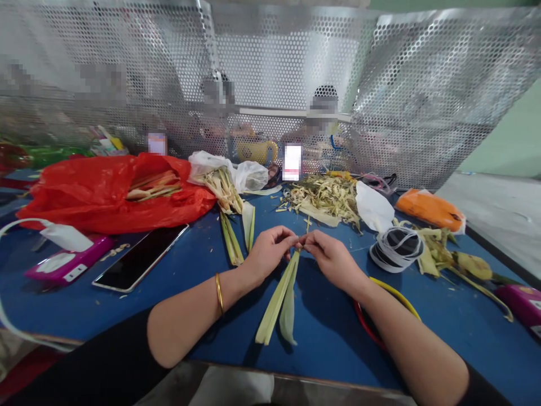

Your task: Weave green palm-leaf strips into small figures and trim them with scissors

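At the middle of the blue table, my left hand (pixel 273 248) and my right hand (pixel 327 251) meet fingertip to fingertip. Both pinch the narrow top of a pair of pale green corn husk strips (pixel 276 301), whose wide ends hang toward me. A thin piece of stalk sticks up just past my fingers. What lies right between the fingertips is mostly hidden. Beyond my left hand, more husk strips (pixel 230 239) lie beside a bundle of dried husks (pixel 224 189). A gold bangle (pixel 219 293) circles my left wrist.
A red plastic bag (pixel 97 192) with husks, a phone (pixel 141 256) and a purple power strip (pixel 74 259) lie left. Husk scraps (pixel 327 197), a spool of white cord (pixel 397 248) and an orange packet (pixel 431 208) are right. A perforated metal screen (pixel 274 62) stands behind.
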Demonstrator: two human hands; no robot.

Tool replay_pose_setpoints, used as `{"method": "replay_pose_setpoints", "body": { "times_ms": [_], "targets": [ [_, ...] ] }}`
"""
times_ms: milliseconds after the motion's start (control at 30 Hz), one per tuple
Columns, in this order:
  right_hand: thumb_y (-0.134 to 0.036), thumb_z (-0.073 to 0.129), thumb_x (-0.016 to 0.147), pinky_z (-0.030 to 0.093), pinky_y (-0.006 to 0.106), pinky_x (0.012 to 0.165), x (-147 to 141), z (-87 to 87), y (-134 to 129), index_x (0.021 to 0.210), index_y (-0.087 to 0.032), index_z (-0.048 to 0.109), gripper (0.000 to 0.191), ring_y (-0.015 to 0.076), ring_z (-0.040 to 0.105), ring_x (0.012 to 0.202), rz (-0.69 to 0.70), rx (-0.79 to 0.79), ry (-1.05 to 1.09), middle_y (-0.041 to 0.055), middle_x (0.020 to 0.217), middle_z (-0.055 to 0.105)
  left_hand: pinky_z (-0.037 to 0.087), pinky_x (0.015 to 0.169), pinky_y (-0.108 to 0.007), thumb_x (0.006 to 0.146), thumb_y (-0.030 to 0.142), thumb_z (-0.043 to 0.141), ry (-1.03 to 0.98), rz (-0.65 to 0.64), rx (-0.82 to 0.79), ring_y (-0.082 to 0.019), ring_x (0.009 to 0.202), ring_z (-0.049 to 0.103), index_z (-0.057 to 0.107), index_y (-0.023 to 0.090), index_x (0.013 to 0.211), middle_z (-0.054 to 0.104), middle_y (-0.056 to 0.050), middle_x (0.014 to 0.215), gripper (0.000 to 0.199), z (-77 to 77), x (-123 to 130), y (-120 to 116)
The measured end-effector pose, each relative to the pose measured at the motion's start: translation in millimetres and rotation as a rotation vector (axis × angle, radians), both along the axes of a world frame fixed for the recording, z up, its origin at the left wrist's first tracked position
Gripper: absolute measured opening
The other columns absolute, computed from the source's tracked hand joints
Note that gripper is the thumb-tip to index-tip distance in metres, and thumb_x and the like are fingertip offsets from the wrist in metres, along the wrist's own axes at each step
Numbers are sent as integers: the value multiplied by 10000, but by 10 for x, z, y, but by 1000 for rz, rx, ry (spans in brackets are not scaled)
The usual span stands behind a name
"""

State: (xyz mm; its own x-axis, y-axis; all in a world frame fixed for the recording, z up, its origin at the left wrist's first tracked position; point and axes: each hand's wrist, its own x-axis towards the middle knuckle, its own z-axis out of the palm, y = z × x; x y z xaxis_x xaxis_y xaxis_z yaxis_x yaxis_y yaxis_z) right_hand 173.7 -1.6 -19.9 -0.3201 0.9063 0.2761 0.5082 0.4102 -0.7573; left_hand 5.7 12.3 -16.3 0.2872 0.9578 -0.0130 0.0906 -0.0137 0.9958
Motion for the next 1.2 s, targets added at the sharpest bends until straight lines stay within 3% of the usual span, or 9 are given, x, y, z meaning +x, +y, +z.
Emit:
{"method": "replay_pose_setpoints", "body": {
  "times_ms": [133,233,367,467,567,700,1000,1100,1200],
  "targets": [
    [-194,429,895,408,262,706,-12,8,-21,732,-201,474,169,137,522,743,54,1,-85,16,817,608,367,411,-161,792,329,587,-54,-22,-105,-56,466,483,560,153,757,611,10,661,182,-24,15,-4],
    [-175,449,893,408,258,734,-10,18,-39,765,-198,517,147,138,540,790,110,56,-181,28,881,579,404,413,-167,776,281,609,-58,-28,-181,-56,445,488,563,146,739,587,20,613,147,-82,12,12],
    [-179,466,894,391,254,711,-1,59,-68,823,-198,553,113,146,550,813,34,151,-369,46,950,559,422,408,-173,776,241,599,-12,-61,-265,-53,414,476,572,138,707,575,21,570,127,-121,-2,22],
    [-228,493,892,360,241,615,-6,98,-91,805,-203,550,107,139,538,691,-23,112,-431,10,784,579,417,404,-172,764,226,594,57,-90,-281,-54,406,475,581,134,666,570,19,551,135,-113,-6,15],
    [-242,489,886,352,219,536,-15,92,-89,770,-204,527,128,108,517,535,-5,-68,-288,-39,614,554,399,402,-169,744,251,610,91,-117,-253,-57,407,473,587,140,637,552,27,528,156,-112,-5,8],
    [-257,522,833,407,200,496,-25,19,-42,764,-183,533,102,87,552,483,46,-326,70,-39,618,582,386,410,-171,710,281,636,116,-149,-225,-62,416,473,597,149,620,543,33,512,165,-126,-8,8],
    [-279,567,760,373,195,453,-88,20,-21,732,-178,526,112,70,495,434,-53,-396,378,-43,584,595,378,418,-160,692,225,607,187,-236,-205,-58,415,470,610,151,567,564,20,493,145,-102,-17,16],
    [-283,541,779,354,206,453,-39,35,-15,737,-191,527,103,82,494,434,-97,-308,220,-49,577,577,382,419,-162,694,228,612,187,-230,-218,-60,420,478,647,146,608,581,13,514,125,-95,-12,21],
    [-295,560,785,320,219,475,75,105,-18,702,-199,573,127,100,484,480,-143,-157,-148,-47,552,547,377,416,-162,707,234,619,183,-226,-224,-56,415,468,674,139,646,582,13,523,125,-90,-10,17]
  ]
}}
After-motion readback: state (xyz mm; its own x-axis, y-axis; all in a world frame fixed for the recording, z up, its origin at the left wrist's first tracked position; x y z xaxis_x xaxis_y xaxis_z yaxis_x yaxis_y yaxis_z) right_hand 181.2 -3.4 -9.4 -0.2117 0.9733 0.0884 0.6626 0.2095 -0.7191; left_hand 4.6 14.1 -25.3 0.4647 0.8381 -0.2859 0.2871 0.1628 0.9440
